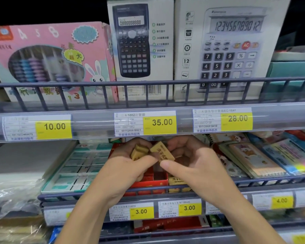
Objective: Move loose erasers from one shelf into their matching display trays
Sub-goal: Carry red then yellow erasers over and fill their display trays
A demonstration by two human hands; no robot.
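Note:
My left hand [130, 168] grips a small stack of tan erasers [138, 152] above the middle shelf. My right hand [192, 162] pinches one tan eraser with printed characters [163, 151] between thumb and fingers, touching the stack in the left hand. Both hands hover over a red display tray [157, 180] whose middle is hidden by my hands. More tan erasers [176, 181] lie at the tray's front right. To the left sits a teal tray of white and teal erasers [81, 166].
A wire rail [148, 190] fronts the eraser shelf, with price tags [141, 211] below. Notebooks and stationery packs [253, 159] fill the shelf's right side. Calculator boxes [141, 48] and a pink abacus box [49, 59] stand on the upper shelf. Plastic wrap [12, 196] lies at the left.

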